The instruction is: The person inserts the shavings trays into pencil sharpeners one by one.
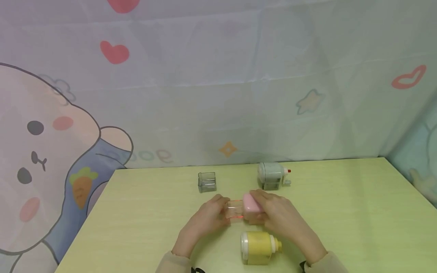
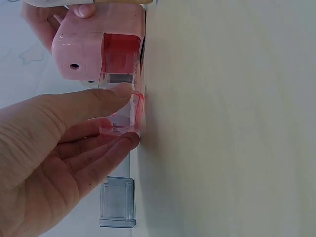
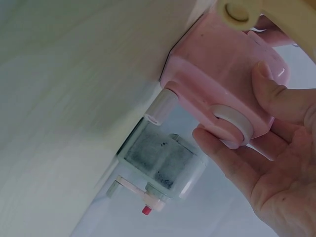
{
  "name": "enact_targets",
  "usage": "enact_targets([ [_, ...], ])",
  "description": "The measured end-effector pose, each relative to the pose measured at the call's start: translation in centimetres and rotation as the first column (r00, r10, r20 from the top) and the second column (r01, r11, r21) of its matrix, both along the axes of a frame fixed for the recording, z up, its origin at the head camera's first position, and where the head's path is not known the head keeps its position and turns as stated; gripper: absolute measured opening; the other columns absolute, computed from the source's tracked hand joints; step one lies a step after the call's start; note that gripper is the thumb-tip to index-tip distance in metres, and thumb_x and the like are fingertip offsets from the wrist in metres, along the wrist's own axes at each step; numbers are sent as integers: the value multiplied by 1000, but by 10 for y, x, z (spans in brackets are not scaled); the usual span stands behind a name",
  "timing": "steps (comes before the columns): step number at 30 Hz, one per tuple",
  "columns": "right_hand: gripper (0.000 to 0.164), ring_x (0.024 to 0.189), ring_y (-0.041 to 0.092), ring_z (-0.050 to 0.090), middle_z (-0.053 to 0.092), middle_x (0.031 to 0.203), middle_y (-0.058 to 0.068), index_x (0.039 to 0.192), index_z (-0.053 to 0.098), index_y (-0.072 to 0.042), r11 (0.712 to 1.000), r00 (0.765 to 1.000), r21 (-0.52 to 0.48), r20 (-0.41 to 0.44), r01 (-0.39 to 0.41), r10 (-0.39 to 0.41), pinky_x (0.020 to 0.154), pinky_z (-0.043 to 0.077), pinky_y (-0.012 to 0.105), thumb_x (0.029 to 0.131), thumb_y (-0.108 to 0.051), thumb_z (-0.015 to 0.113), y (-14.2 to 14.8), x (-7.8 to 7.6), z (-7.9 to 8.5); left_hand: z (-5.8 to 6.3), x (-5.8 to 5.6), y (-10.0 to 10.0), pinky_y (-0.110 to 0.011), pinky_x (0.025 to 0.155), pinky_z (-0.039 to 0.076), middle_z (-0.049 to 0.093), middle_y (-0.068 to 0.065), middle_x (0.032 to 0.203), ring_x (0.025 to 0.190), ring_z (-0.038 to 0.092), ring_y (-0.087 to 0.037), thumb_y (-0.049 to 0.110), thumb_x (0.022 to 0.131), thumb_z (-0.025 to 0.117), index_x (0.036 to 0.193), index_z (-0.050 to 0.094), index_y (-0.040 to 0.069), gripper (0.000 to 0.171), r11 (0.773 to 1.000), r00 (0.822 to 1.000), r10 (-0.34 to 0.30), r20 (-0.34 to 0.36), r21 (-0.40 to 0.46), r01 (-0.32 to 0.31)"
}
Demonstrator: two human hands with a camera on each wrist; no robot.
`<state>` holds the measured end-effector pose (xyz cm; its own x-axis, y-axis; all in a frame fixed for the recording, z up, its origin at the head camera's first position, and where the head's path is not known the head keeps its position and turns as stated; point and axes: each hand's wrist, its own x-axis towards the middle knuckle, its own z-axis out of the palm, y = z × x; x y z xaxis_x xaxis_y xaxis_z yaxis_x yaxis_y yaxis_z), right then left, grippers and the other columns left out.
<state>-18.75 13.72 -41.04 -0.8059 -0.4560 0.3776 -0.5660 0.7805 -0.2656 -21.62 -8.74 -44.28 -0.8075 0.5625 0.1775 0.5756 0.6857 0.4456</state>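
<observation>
A pink crank pencil sharpener [image 1: 252,204] stands on the table, and my right hand [image 1: 282,215] grips its body. In the right wrist view, the thumb lies on the upper side of the sharpener [image 3: 212,59] and the fingers go round the back, near the white crank handle [image 3: 162,105]. My left hand [image 1: 207,217] pinches a clear shavings drawer [image 1: 234,209] at its outer end. The left wrist view has this drawer [image 2: 121,117] lined up with the sharpener's front opening; its inner end seems partly inside, though how far is hard to tell.
Behind the hands are an empty grey clear drawer [image 1: 207,182] and a grey sharpener [image 1: 271,175] with a red-tipped crank. A yellow sharpener [image 1: 258,246] lies close in front, between the forearms. A printed cloth [image 1: 205,94] hangs along the table's back edge.
</observation>
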Motion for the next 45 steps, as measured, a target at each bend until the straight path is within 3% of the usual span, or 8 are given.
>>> enact_targets([
  [14,58,90,30,59,61,114,19,120,55,-3,1000,1000,10,3,-1,1,70,54,47,65,-10,73,-2,-1,0,-1,-3,4,-24,70,51,57,-6,96,75,49,-9,15,72,72,116,54,-1,50,1000,1000,-12,-21,-3,12],
  [31,58,75,17,58,65,108,6,116,56,-5,1000,1000,7,-4,-5,5,61,53,36,61,-6,73,-1,0,-1,-1,0,7,-23,68,51,56,-6,96,73,48,-8,14,71,72,117,53,-2,52,1000,1000,-4,4,-9,4],
  [45,59,74,17,58,64,109,8,117,56,-6,1000,1000,-5,-7,-1,1,60,52,36,61,-7,74,0,0,-3,0,1,8,-23,69,51,56,-6,96,73,48,-7,14,72,72,117,53,-1,51,1000,1000,-4,-10,-13,3],
])
